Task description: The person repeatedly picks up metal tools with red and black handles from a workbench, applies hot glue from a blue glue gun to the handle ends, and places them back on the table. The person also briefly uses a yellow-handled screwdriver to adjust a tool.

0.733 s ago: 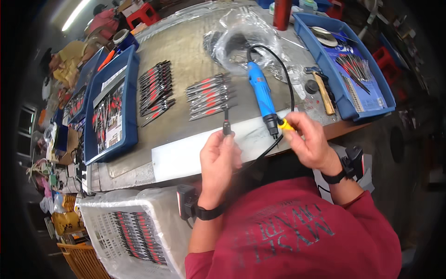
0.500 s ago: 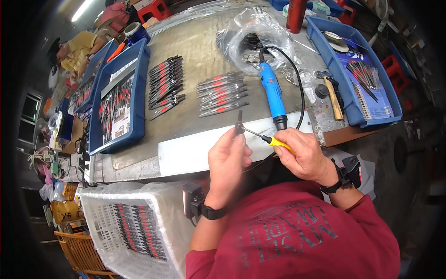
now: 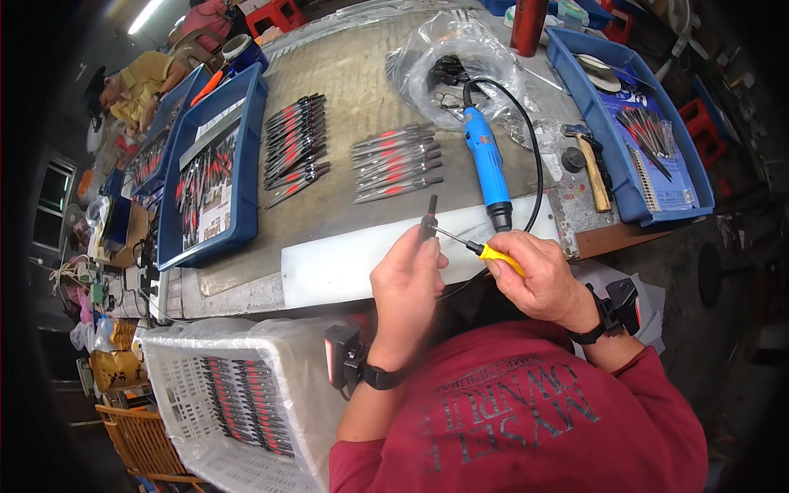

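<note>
My left hand (image 3: 408,279) pinches a slim dark pen-like tool (image 3: 428,222) upright in its fingertips, its lower part hidden by the fingers. My right hand (image 3: 536,275) grips a yellow-handled screwdriver (image 3: 499,256), whose metal shaft points left and meets the side of the slim tool. Just beyond the right hand rests a blue electric screwdriver (image 3: 486,164) with a black cable. Under both hands lies a white board (image 3: 341,261) along the table's near edge. Slim grey-and-red tools sit in a left row (image 3: 294,140) and a right row (image 3: 396,164) past the board.
Blue trays stand left (image 3: 246,197) and right (image 3: 649,215). A clear plastic bag (image 3: 419,90) with dark parts lies at the back; a hammer (image 3: 593,172) rests right of the cable. Below left, a white lined crate (image 3: 177,394) holds more slim tools. Another person (image 3: 148,82) sits far left.
The slim tool in my left hand has shifted slightly to the right and stands a little differently. The screwdriver stays against it, and the view has moved slightly.
</note>
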The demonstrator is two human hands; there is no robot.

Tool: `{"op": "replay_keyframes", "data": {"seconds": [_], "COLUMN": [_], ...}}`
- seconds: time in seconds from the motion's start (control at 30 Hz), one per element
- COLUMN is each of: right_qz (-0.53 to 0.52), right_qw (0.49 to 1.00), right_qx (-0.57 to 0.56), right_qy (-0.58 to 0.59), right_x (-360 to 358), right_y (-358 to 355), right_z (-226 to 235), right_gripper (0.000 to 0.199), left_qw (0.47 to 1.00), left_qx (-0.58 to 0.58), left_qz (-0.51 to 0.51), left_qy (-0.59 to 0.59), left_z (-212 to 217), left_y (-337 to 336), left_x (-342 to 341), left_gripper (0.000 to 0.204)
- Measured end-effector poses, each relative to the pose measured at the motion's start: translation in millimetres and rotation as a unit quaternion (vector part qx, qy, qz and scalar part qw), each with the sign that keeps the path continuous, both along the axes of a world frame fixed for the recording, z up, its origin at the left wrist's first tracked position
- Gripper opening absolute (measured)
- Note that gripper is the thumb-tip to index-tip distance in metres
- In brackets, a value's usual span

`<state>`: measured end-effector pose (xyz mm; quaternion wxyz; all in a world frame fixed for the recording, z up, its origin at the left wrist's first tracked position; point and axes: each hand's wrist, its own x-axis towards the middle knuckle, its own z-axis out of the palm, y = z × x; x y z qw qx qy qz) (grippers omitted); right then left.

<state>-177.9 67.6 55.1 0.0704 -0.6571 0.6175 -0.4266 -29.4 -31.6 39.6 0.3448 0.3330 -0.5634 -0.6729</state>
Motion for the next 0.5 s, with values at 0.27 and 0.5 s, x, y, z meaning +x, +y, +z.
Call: {"op": "replay_keyframes", "data": {"seconds": [0.27,0.5], "right_qz": [-0.008,-0.01], "right_qw": [1.0,0.999], "right_qx": [0.008,0.003], "right_qy": [-0.01,-0.048], "right_x": [1.0,3.3], "right_y": [0.6,-0.3], "right_z": [-1.0,-1.3], "right_gripper": [0.016,0.015], "left_qw": [0.998,0.985], "left_qx": [-0.046,-0.144], "left_qz": [0.015,0.045], "left_qy": [-0.045,-0.089], "left_z": [-4.6,-8.9], "left_y": [0.9,0.9], "left_x": [-0.4,-2.5], "left_gripper": [0.028,0.025]}}
